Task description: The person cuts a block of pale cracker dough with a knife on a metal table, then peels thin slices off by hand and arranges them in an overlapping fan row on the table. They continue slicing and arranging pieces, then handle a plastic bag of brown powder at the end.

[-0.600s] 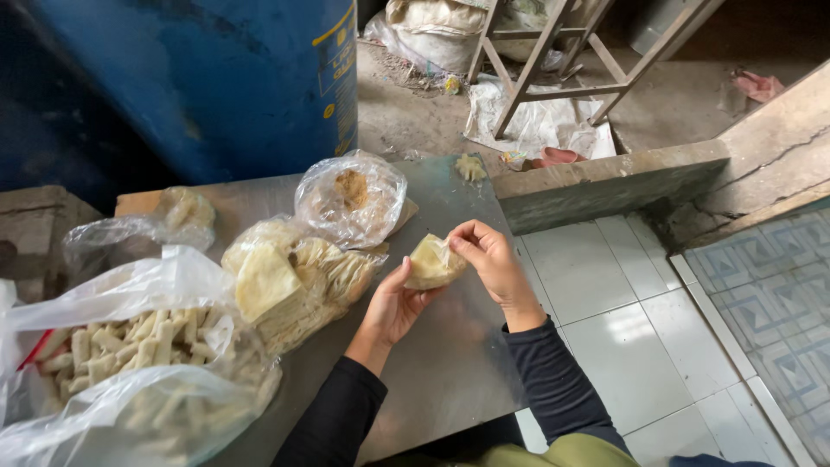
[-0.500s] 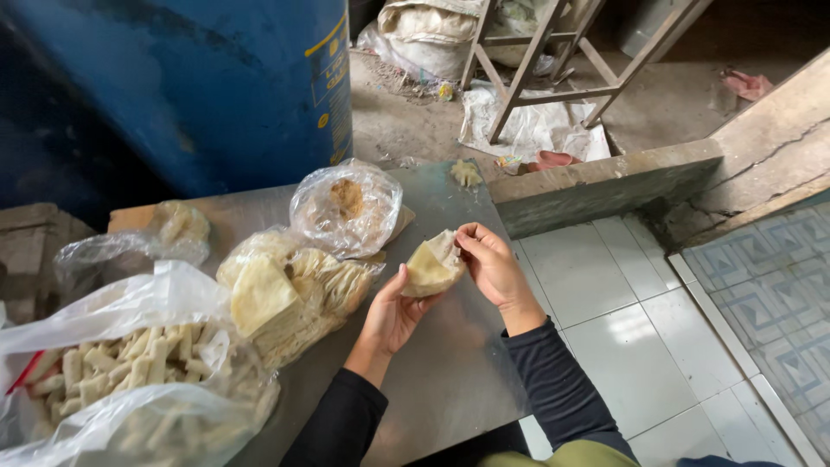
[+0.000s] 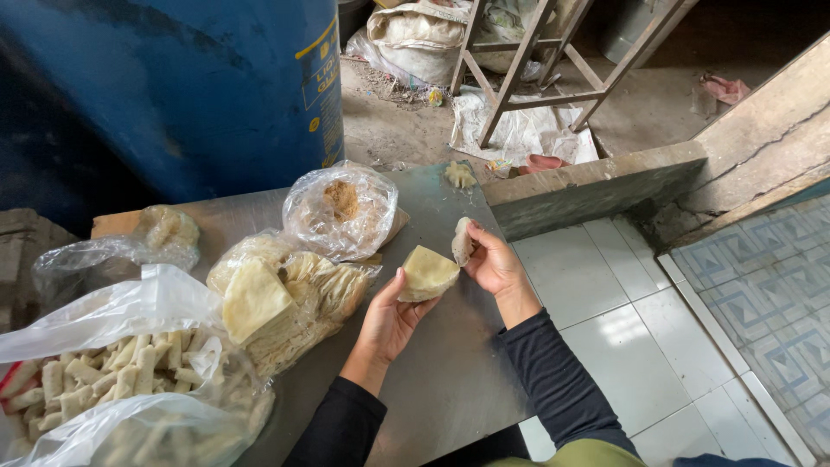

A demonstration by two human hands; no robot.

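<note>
While the left hand cups a pale dough wrapper mid-table, the right hand pinches a small lump at its 2 o'clock; nothing's folded yet; wrapper bag at 9 o'clock looks full.

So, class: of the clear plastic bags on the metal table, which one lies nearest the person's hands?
The bag of flat pale sheets, just beside the left hand; the other bags lie farther off.
</note>
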